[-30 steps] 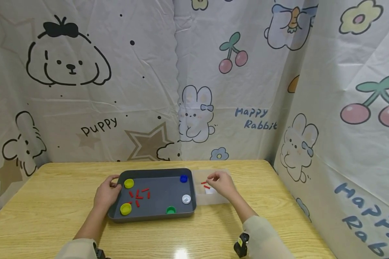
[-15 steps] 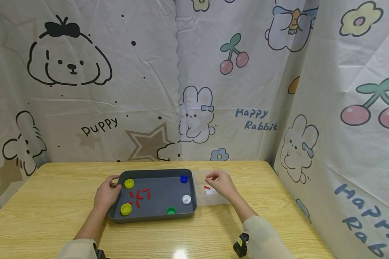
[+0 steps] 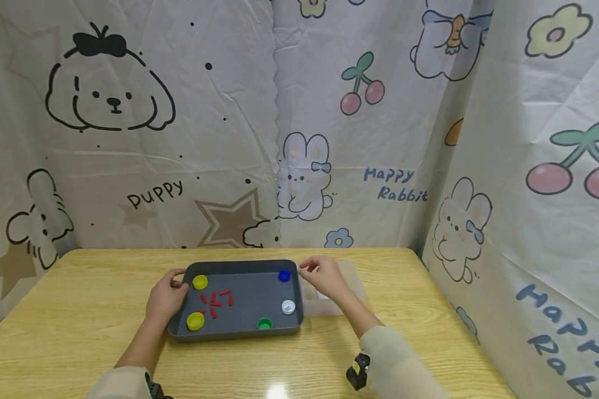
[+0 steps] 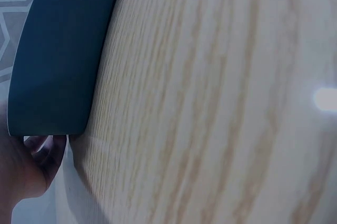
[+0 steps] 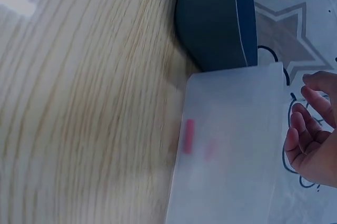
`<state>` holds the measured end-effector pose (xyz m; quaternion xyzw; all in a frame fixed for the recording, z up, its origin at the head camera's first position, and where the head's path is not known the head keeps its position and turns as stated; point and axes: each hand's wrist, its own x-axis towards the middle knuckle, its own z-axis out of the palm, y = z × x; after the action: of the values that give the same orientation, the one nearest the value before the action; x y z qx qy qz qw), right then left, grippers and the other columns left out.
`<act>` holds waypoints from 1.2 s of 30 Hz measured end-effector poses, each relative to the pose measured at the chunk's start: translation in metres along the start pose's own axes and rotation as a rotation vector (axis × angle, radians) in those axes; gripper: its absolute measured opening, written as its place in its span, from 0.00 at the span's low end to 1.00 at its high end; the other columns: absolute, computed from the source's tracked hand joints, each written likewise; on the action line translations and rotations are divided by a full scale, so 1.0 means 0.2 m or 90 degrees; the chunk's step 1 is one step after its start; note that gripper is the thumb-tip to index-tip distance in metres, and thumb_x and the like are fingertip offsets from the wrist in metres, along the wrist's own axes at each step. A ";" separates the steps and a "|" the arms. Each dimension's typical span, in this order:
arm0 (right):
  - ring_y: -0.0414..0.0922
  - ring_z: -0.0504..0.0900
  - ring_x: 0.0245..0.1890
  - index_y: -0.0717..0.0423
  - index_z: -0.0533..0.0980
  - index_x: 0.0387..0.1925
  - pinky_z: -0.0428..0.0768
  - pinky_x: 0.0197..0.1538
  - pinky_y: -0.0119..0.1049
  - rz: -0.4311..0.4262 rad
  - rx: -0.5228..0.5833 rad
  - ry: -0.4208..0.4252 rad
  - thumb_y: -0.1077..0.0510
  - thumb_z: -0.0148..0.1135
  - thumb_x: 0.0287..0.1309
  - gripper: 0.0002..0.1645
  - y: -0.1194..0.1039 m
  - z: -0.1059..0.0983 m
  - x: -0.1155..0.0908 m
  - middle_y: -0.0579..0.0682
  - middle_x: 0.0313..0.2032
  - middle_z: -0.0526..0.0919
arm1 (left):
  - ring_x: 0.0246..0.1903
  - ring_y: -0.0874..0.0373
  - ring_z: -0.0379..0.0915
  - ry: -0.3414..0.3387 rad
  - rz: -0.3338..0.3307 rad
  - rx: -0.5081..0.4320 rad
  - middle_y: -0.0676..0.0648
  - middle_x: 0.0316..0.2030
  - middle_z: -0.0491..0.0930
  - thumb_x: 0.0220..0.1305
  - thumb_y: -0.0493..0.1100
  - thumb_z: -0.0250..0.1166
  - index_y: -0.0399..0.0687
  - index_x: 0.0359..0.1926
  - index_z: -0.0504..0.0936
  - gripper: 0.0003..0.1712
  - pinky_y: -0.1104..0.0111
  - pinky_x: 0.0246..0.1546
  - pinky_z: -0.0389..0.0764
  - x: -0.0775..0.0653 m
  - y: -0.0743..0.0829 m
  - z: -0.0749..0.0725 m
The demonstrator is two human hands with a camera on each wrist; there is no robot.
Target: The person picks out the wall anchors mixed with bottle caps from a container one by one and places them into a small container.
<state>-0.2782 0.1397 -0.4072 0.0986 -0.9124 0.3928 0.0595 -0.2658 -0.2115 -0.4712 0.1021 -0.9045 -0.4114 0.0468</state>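
Note:
A dark grey tray (image 3: 249, 288) lies on the table. My left hand (image 3: 166, 299) holds its left end; in the left wrist view the fingers (image 4: 48, 158) curl against the end wall. Inside are several small red sticks (image 3: 216, 303), two yellow caps (image 3: 200, 282), a blue cap (image 3: 284, 275), a white cap (image 3: 288, 307) and a green cap (image 3: 264, 323). My right hand (image 3: 324, 277) is at the tray's far right corner, thumb and forefinger brought together in a pinch; the red stick it took is hidden by the fingers. Below it is a translucent box (image 3: 351, 277).
Through the box wall in the right wrist view, red sticks (image 5: 188, 136) show inside. The box stands against the tray's right end. A printed cloth (image 3: 229, 138) hangs behind the wooden table (image 3: 105, 277) and along its right side.
My right hand has lifted from inside the box and moved left to the tray's right edge. A red stick near its fingertips has gone from sight. My left hand stays on the tray.

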 end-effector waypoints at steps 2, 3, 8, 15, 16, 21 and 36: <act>0.42 0.73 0.29 0.54 0.82 0.33 0.71 0.29 0.31 -0.002 -0.002 -0.005 0.56 0.64 0.53 0.07 -0.02 0.01 0.00 0.50 0.30 0.79 | 0.45 0.40 0.72 0.000 0.002 0.000 0.32 0.47 0.75 0.64 0.42 0.53 0.42 0.63 0.65 0.27 0.52 0.42 0.71 0.00 0.00 0.00; 0.42 0.73 0.30 0.54 0.82 0.33 0.71 0.30 0.32 -0.005 -0.004 -0.007 0.55 0.64 0.53 0.07 -0.04 0.02 0.00 0.50 0.31 0.79 | 0.45 0.40 0.72 0.000 0.002 0.000 0.32 0.47 0.75 0.64 0.42 0.53 0.42 0.63 0.65 0.27 0.52 0.42 0.71 0.00 0.00 0.00; 0.41 0.73 0.30 0.53 0.82 0.35 0.72 0.30 0.32 -0.014 -0.002 -0.031 0.55 0.63 0.54 0.08 -0.09 0.05 0.01 0.49 0.32 0.79 | 0.45 0.40 0.73 0.001 0.006 0.002 0.32 0.47 0.75 0.64 0.42 0.53 0.42 0.63 0.65 0.27 0.52 0.42 0.71 0.00 0.00 0.00; 0.41 0.74 0.35 0.53 0.82 0.36 0.73 0.38 0.34 -0.045 -0.002 -0.054 0.55 0.63 0.56 0.08 -0.15 0.13 0.02 0.48 0.35 0.80 | 0.45 0.40 0.73 0.000 0.005 0.000 0.32 0.47 0.75 0.64 0.42 0.53 0.41 0.63 0.65 0.27 0.52 0.41 0.71 0.00 0.00 0.00; 0.41 0.75 0.36 0.53 0.82 0.36 0.74 0.39 0.34 -0.053 -0.006 -0.057 0.55 0.62 0.56 0.08 -0.15 0.14 0.02 0.48 0.35 0.80 | 0.45 0.40 0.73 -0.001 0.005 0.001 0.32 0.47 0.75 0.64 0.42 0.53 0.42 0.63 0.65 0.27 0.53 0.40 0.71 0.00 0.00 0.00; 0.41 0.75 0.37 0.54 0.82 0.37 0.74 0.39 0.32 -0.080 -0.016 -0.069 0.55 0.62 0.56 0.09 -0.18 0.18 0.02 0.48 0.35 0.79 | 0.45 0.40 0.73 0.001 0.008 0.003 0.33 0.47 0.75 0.63 0.42 0.54 0.42 0.63 0.65 0.27 0.53 0.40 0.71 0.00 0.00 0.00; 0.37 0.71 0.28 0.49 0.81 0.35 0.70 0.30 0.30 -0.080 -0.010 -0.124 0.53 0.63 0.56 0.07 -0.26 0.34 0.00 0.47 0.33 0.77 | 0.44 0.41 0.73 0.001 0.005 0.002 0.33 0.47 0.75 0.64 0.43 0.54 0.42 0.63 0.66 0.27 0.53 0.40 0.71 0.01 -0.01 0.00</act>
<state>-0.2680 0.0553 -0.4164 0.1925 -0.9089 0.3699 -0.0041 -0.2666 -0.2126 -0.4722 0.0992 -0.9056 -0.4095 0.0489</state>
